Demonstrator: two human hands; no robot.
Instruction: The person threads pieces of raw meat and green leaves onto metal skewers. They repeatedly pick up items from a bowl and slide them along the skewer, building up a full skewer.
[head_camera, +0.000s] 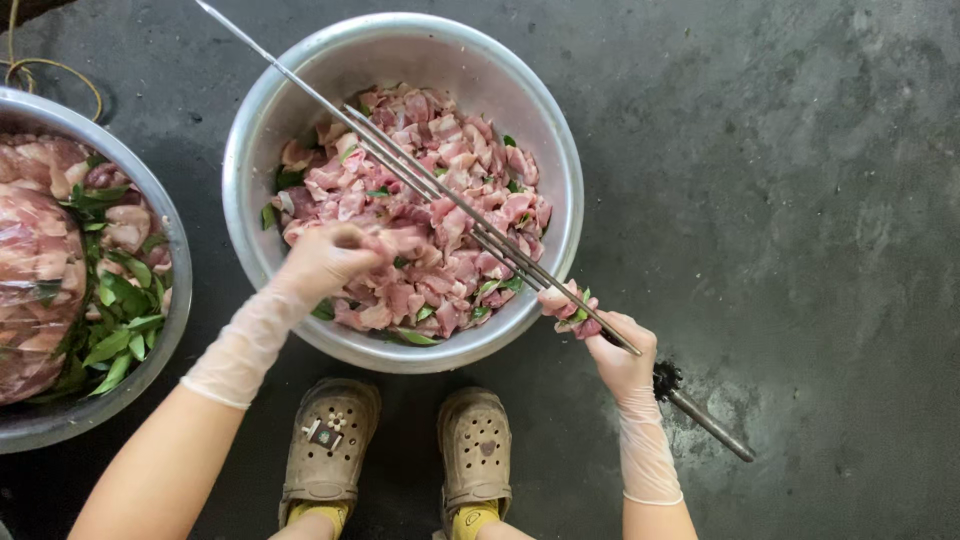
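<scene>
A round metal bowl (250, 170) on the dark floor holds several pieces of raw pink meat (440, 200) mixed with green leaves. My left hand (325, 262), in a thin clear glove, reaches into the bowl's near left side and pinches a piece of meat. My right hand (620, 350), also gloved, grips a bundle of long metal skewers (440, 190) near the bowl's front right rim. The skewers slant across the bowl toward the upper left. A piece of meat with a leaf (570, 305) sits on a skewer just above my right hand.
A second metal bowl (172, 300) at the left edge holds more raw meat and green leaves. My two feet in tan perforated clogs (330, 440) stand just below the main bowl. A yellow cord (50, 70) lies at the upper left.
</scene>
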